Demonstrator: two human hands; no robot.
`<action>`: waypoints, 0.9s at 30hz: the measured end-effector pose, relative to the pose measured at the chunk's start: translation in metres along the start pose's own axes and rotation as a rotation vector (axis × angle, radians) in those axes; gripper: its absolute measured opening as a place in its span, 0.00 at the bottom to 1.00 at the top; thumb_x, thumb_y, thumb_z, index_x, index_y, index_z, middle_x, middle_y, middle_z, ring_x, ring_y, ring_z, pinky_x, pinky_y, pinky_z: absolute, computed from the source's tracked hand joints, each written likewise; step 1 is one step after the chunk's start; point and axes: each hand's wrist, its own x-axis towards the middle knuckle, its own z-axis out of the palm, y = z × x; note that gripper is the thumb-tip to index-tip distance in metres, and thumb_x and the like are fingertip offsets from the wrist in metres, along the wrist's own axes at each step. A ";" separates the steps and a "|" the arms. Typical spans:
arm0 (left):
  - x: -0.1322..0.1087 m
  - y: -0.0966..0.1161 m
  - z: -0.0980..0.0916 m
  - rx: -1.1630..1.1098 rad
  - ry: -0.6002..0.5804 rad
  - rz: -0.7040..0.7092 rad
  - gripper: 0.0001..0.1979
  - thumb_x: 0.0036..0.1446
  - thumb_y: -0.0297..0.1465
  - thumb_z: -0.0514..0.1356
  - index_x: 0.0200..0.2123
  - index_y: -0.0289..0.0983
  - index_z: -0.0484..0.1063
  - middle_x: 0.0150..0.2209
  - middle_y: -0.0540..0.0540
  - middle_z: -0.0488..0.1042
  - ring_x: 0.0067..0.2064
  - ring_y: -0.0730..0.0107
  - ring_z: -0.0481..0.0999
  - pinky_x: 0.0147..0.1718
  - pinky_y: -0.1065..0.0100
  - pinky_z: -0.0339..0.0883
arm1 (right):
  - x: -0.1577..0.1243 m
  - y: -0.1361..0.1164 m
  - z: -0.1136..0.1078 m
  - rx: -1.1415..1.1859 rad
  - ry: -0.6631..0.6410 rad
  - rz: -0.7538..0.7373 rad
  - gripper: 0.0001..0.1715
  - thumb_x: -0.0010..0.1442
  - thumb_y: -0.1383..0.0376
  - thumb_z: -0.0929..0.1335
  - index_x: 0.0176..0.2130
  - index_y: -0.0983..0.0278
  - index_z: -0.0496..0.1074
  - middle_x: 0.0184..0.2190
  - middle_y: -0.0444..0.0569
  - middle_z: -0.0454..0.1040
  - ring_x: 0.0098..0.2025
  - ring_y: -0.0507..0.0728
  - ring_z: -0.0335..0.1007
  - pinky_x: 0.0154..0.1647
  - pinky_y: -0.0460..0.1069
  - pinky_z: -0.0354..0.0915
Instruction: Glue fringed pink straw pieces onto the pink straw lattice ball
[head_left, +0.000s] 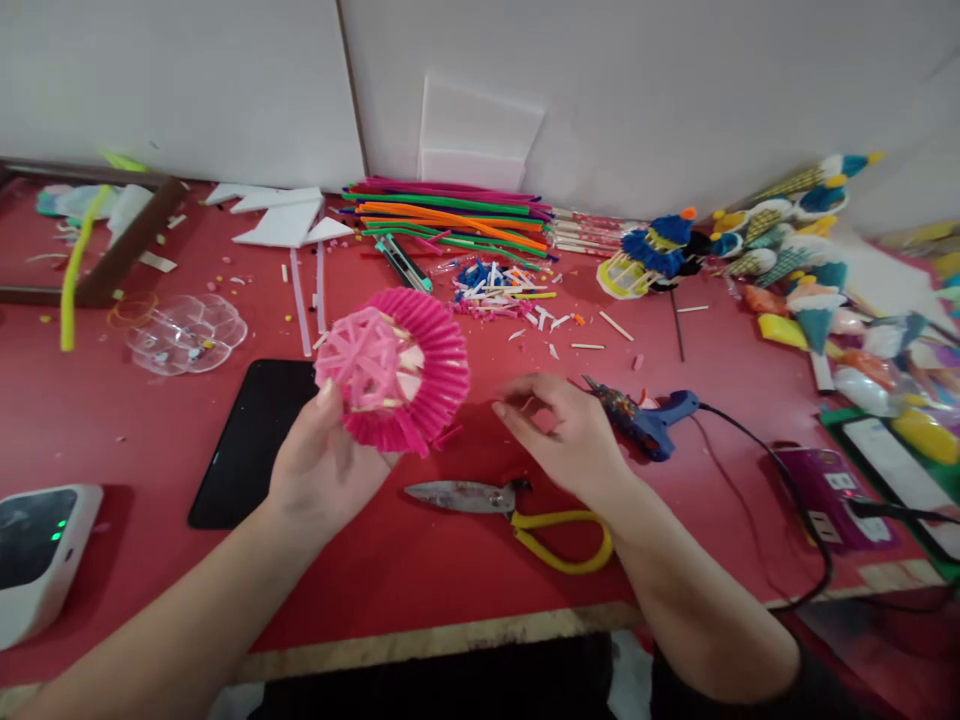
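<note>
Raised over the table, a pink craft piece (409, 375) has a pleated magenta skirt and light pink strips crossing over thin wooden sticks. My left hand (326, 465) grips it from below left, thumb on the pink strips. My right hand (562, 430) hovers to its right, apart from it, with fingers curled and thumb and forefinger tips close together. Whatever lies between those tips, if anything, is too small to make out. Below the hands rest scissors (562, 540) with yellow handles. A blue hot glue gun (652, 420) lies just right of my right hand.
Pipe cleaners (450, 215), a green cutter (403, 262) and small scraps (495, 285) lie at the back. A black phone (240, 450) and white device (45, 560) are left. At right are a blue figure (652, 255), a purple power box (832, 495) and a cable (806, 520).
</note>
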 end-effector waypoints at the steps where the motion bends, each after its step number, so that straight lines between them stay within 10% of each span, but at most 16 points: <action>1: 0.000 -0.001 -0.001 0.004 -0.013 -0.003 0.30 0.43 0.42 0.77 0.52 0.48 0.78 0.44 0.51 0.86 0.49 0.60 0.84 0.49 0.62 0.80 | -0.004 0.000 -0.008 -0.100 0.021 -0.050 0.10 0.64 0.59 0.69 0.40 0.61 0.78 0.37 0.52 0.82 0.40 0.59 0.79 0.40 0.52 0.73; 8: -0.002 -0.003 -0.008 0.053 -0.036 -0.081 0.28 0.46 0.45 0.75 0.51 0.48 0.77 0.39 0.49 0.85 0.45 0.53 0.85 0.44 0.56 0.82 | -0.048 0.069 -0.084 -0.668 0.305 0.012 0.18 0.66 0.63 0.60 0.50 0.63 0.74 0.46 0.59 0.80 0.48 0.67 0.78 0.50 0.63 0.74; 10: -0.002 -0.003 -0.009 0.058 -0.055 -0.101 0.28 0.47 0.45 0.74 0.51 0.46 0.76 0.38 0.47 0.85 0.47 0.49 0.85 0.47 0.52 0.81 | -0.052 0.101 -0.099 -0.695 0.216 -0.015 0.28 0.61 0.67 0.60 0.59 0.67 0.69 0.58 0.65 0.73 0.62 0.70 0.71 0.60 0.67 0.69; 15: -0.003 -0.001 -0.004 -0.010 0.014 -0.098 0.19 0.47 0.44 0.73 0.40 0.43 0.78 0.37 0.48 0.84 0.47 0.53 0.85 0.47 0.56 0.82 | -0.055 0.143 -0.116 -0.611 0.020 0.031 0.36 0.60 0.70 0.60 0.66 0.61 0.63 0.54 0.58 0.78 0.56 0.66 0.76 0.57 0.64 0.73; 22: -0.004 -0.003 0.001 0.024 -0.006 -0.114 0.18 0.50 0.48 0.70 0.39 0.43 0.78 0.34 0.48 0.83 0.45 0.51 0.85 0.47 0.52 0.82 | -0.051 0.132 -0.114 -0.746 0.092 -0.123 0.26 0.56 0.67 0.63 0.54 0.61 0.73 0.40 0.54 0.79 0.44 0.66 0.76 0.62 0.72 0.63; 27: 0.001 -0.011 -0.004 0.102 0.067 -0.085 0.15 0.51 0.40 0.71 0.40 0.41 0.78 0.34 0.46 0.82 0.48 0.49 0.84 0.45 0.55 0.83 | -0.024 0.084 -0.103 -0.715 0.654 -0.149 0.20 0.58 0.63 0.68 0.51 0.61 0.75 0.36 0.59 0.77 0.42 0.68 0.75 0.48 0.62 0.71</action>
